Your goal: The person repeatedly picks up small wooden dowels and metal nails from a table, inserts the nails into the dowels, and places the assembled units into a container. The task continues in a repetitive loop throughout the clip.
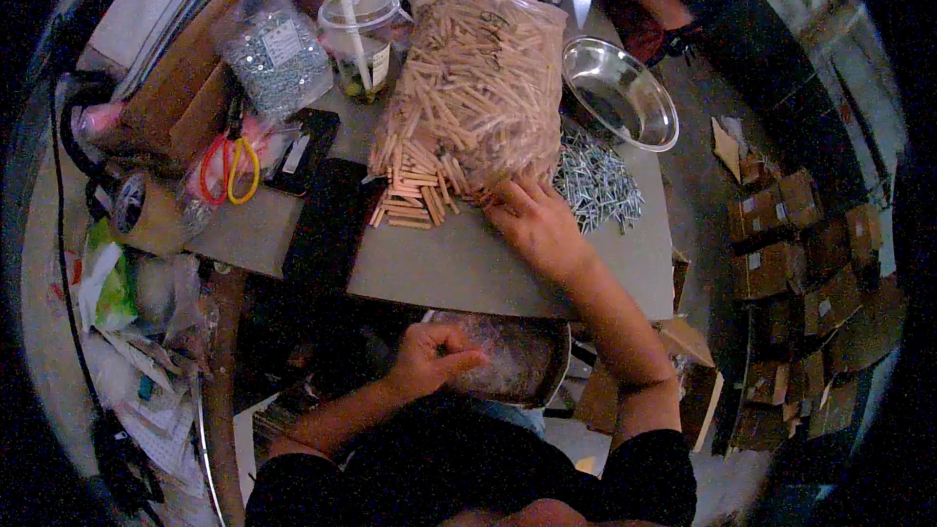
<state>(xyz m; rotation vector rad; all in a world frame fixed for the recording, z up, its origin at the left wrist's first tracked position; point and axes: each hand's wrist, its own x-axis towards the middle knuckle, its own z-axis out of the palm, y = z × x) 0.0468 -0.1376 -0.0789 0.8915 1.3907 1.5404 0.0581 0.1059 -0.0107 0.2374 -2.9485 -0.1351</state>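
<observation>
Left hand: held low over the lap, above a metal pan below the bench edge; the grip is pinched narrow, and whether something small is held cannot be told.
Right hand: laid on the bench at the open mouth of the bag; fingers are spread loosely, touching spilled dowels, nothing clasped.
Wooden dowels: a small heap is already out on the bench.
Plastic bag of dowels: mostly full, so much is judged left.
Screws: piled just beside the right hand.
Steel bowl: farther back, nearly bare.
</observation>
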